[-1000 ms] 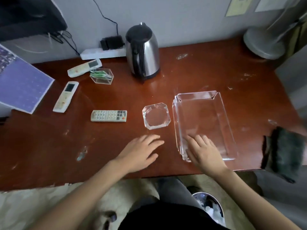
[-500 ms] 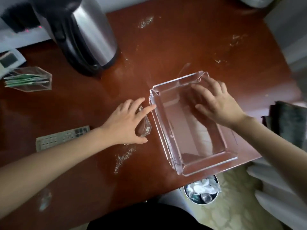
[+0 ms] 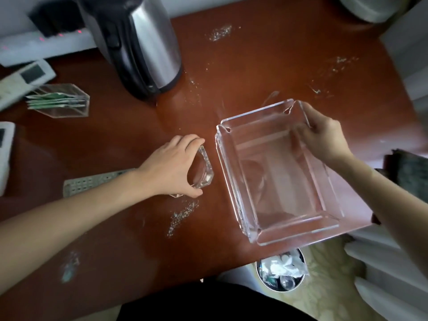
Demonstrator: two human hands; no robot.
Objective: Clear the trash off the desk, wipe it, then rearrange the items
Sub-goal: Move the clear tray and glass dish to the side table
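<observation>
Item 1. Left hand (image 3: 172, 165): closed round a glass ashtray (image 3: 205, 172), fingers curled over its far rim, thumb against its near rim. The ashtray sits on the desk (image 3: 254, 66).

Item 2. Right hand (image 3: 324, 137): holding a clear acrylic tray (image 3: 231, 181) by its right wall, near the far corner, fingers hooked inside the wall. The tray's left wall lies just beside the ashtray, apart from it. Its near end reaches past the desk's front edge.

Item 3. Grey remote (image 3: 92, 181): under the left forearm, behind that grip.

Item 4. Crumb streak (image 3: 183, 214): just nearside of the left thumb.

Item 5. Steel kettle (image 3: 143, 42): well beyond the left grip.

Item 6. Clear holder with green packets (image 3: 60, 103): far left of the left grip, with a white remote (image 3: 25, 77) just behind it.

Item 7. Dark cloth (image 3: 407, 172): right of the right wrist, at the desk's edge.

Item 8. Waste bin (image 3: 280, 272): on the floor below the tray's near end, holding white crumpled trash
</observation>
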